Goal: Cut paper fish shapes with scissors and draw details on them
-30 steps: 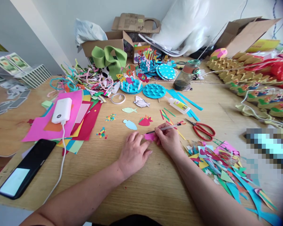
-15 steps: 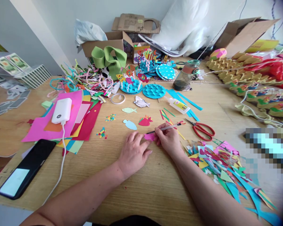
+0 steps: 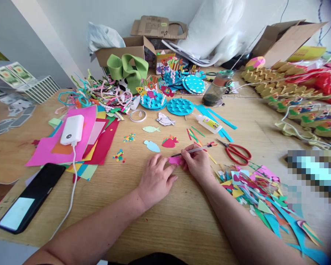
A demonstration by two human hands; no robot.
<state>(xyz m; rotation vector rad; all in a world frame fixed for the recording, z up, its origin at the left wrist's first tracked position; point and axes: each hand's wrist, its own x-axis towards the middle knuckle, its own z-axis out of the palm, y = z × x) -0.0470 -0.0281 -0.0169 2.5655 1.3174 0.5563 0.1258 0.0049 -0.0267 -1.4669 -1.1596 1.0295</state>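
My left hand (image 3: 156,180) rests on the table with its fingers apart, its fingertips against the left edge of a small pink paper piece (image 3: 174,160). My right hand (image 3: 196,162) pinches a slim pen (image 3: 194,149), tilted low, its dark tip just over the top of the pink paper. Part of that paper is hidden under the fingers. Just beyond lie a light blue paper fish (image 3: 152,146), a red paper fish (image 3: 170,141) and a pale green paper fish (image 3: 151,129). Open red-handled scissors (image 3: 238,152) lie right of my right hand.
Paper scraps (image 3: 253,187) heap beside my right forearm. A glue bottle (image 3: 209,123) lies beyond the scissors. Coloured sheets (image 3: 102,147) carry a white power bank (image 3: 72,129) at left, near a phone (image 3: 30,198). Blue discs (image 3: 180,106) and a drink bottle (image 3: 217,88) stand farther back.
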